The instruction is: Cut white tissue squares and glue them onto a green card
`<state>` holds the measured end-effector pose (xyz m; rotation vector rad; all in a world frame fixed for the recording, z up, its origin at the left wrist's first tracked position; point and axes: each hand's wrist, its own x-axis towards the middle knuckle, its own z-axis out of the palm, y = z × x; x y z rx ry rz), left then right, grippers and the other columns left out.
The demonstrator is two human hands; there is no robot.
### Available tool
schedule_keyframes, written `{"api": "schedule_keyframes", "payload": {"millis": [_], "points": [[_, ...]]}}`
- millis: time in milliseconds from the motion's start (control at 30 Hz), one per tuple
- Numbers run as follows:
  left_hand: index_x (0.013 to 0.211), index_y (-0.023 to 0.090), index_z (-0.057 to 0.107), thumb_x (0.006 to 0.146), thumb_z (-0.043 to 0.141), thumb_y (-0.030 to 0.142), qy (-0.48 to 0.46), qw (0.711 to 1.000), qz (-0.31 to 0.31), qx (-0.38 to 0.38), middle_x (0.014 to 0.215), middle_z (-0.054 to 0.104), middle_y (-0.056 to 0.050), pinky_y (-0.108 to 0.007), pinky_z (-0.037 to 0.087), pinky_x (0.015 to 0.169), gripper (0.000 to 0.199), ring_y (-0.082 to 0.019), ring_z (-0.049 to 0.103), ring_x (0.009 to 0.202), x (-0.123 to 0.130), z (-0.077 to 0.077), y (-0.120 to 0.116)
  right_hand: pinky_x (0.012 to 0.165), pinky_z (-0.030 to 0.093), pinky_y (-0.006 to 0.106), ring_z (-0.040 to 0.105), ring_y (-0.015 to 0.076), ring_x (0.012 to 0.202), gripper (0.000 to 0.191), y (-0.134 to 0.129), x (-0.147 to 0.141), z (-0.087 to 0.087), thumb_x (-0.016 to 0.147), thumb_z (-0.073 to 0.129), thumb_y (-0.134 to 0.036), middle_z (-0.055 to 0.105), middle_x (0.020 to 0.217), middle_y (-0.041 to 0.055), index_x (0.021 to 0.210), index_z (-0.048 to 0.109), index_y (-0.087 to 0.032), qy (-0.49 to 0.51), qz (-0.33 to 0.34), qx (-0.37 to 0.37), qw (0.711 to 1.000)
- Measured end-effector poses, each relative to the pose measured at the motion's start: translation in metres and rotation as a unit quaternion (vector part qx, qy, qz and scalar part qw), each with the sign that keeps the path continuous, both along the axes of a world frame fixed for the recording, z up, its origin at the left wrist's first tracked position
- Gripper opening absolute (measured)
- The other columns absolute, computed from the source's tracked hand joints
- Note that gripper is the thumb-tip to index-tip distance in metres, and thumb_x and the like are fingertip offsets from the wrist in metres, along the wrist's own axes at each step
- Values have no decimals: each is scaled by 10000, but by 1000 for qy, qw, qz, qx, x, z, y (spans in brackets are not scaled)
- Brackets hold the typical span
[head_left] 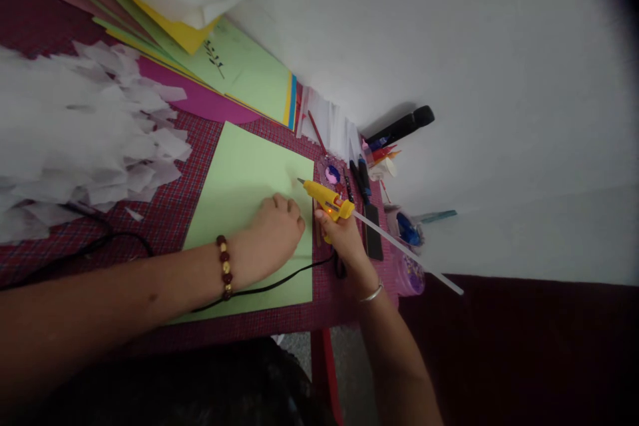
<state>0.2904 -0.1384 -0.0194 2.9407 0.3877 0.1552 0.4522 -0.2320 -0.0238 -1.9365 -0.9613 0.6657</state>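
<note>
My right hand (343, 234) is wrapped round the handle of a yellow glue gun (327, 200). A long translucent glue stick (409, 253) sticks out of its back, and an orange light glows on its side. The nozzle points left over the edge of a light green sheet (249, 160). On that sheet rests my left hand (277, 233), its fingers curled and partly turned from view, so what they hold, if anything, is hidden. A black cord (279, 284) runs across the sheet below my left hand.
White cut paper (74, 126) is heaped at the left. Coloured sheets (249, 73) lie at the top left. Along the wall are white strips (329, 126), a black phone-like slab (373, 233), a purple-lidded tub (412, 274) and a jar with blue contents (408, 229).
</note>
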Motion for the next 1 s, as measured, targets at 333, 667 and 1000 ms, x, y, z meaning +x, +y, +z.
{"api": "schedule_keyframes", "payload": {"millis": [333, 667, 1000], "points": [[1175, 45, 631, 885, 609, 359, 18, 998, -38, 47, 1227, 585, -289, -458, 449, 741, 428, -404, 567, 1008, -1, -3, 1, 795, 524, 380, 637, 231, 794, 222, 3, 10, -8, 763, 689, -387, 687, 807, 51, 863, 639, -195, -117, 6, -34, 993], [1222, 49, 593, 938, 529, 373, 46, 994, -59, 75, 1311, 532, -294, -463, 458, 778, 435, -411, 555, 1061, -2, 4, 1, 818, 517, 369, 617, 210, 863, 288, 16, 16, 18, 814, 645, -298, 690, 956, 93, 1045, 633, -126, -111, 78, -15, 991], [1241, 75, 577, 963, 462, 368, 52, 993, -62, 84, 1266, 552, -245, -435, 445, 777, 420, -365, 546, 1037, -5, 4, 2, 708, 499, 284, 563, 160, 763, 202, 21, 10, 33, 800, 674, -216, 632, 802, 12, 983, 626, -146, -42, 84, -33, 995]]}}
